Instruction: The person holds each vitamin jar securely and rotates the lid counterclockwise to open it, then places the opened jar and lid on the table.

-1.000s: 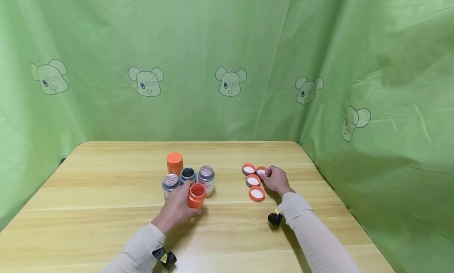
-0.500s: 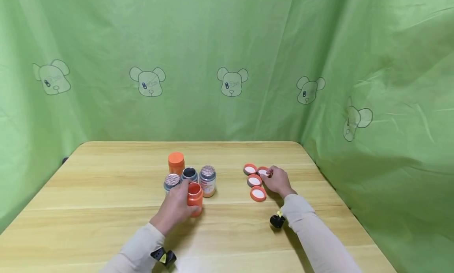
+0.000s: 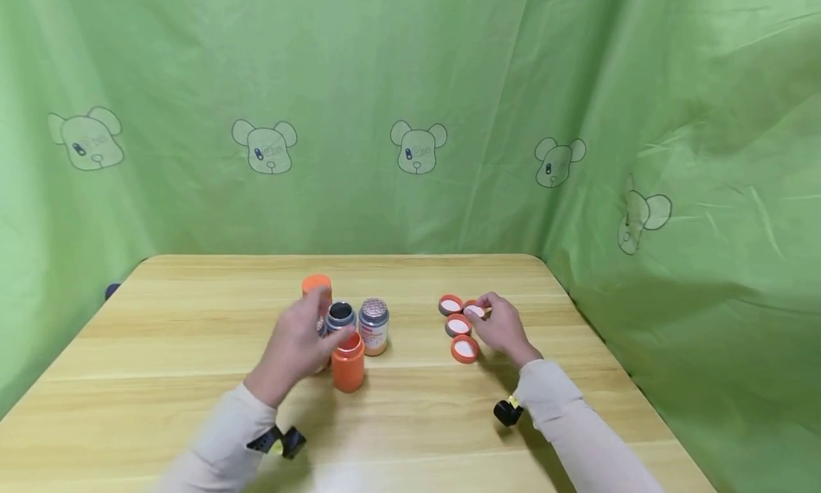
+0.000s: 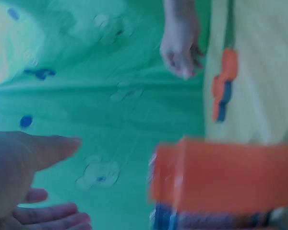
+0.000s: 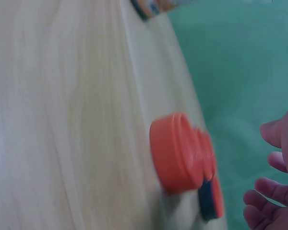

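An uncapped orange jar (image 3: 348, 368) stands upright on the wooden table, mouth up. My left hand (image 3: 291, 350) is spread beside and above it, its thumb overlapping the jar's rim in the head view. The left wrist view shows a gap between this hand (image 4: 29, 177) and the orange jar (image 4: 225, 177). Over on the right, my right hand (image 3: 503, 329) hovers at the farther lids, fingers loosely bent. In the right wrist view no thing lies between its fingers (image 5: 273, 189). Several orange-rimmed lids (image 3: 465, 349) lie with white liners up.
Behind the orange jar stand an open dark-rimmed jar (image 3: 341, 313) and a foil-sealed jar (image 3: 374, 329). Another jar is mostly hidden by my left hand. An orange-capped jar (image 3: 316, 282) stands farthest back. A green curtain (image 3: 346, 194) hangs behind the table (image 3: 160, 315).
The orange jar, tilted in my left hand a second ago, now stands upright and released. My left hand has drawn back up and left. My right hand has stayed by the lids.
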`<state>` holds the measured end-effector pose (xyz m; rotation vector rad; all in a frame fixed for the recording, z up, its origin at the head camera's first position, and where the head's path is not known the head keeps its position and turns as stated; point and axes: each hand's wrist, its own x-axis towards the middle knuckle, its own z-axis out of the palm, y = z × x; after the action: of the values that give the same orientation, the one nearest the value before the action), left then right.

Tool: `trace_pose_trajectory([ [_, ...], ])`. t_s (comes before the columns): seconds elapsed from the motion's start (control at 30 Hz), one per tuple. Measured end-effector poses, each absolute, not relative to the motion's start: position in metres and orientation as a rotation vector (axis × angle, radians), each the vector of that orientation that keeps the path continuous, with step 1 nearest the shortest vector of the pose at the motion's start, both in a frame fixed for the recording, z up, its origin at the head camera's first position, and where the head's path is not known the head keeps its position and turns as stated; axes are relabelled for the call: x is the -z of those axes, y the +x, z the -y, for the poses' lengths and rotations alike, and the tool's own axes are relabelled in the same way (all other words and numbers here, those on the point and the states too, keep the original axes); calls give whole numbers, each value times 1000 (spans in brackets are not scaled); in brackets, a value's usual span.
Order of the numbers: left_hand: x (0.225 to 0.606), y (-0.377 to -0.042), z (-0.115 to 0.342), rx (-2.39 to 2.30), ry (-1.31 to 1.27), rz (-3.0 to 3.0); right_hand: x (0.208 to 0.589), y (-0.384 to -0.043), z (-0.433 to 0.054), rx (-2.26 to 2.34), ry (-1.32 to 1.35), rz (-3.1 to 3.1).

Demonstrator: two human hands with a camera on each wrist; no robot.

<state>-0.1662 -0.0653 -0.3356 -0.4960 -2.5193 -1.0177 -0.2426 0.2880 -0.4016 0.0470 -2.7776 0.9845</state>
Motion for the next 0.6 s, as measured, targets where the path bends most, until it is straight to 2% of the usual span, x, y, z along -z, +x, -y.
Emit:
trace_pose_trajectory([
  [0.23,329,-211,101,1212,-353,2452,392,-219,-265,-1063,189,2705],
  [0.6,364,-266,131,1394,-367,2788,382,-187,-232,-1116,428,2615],
])
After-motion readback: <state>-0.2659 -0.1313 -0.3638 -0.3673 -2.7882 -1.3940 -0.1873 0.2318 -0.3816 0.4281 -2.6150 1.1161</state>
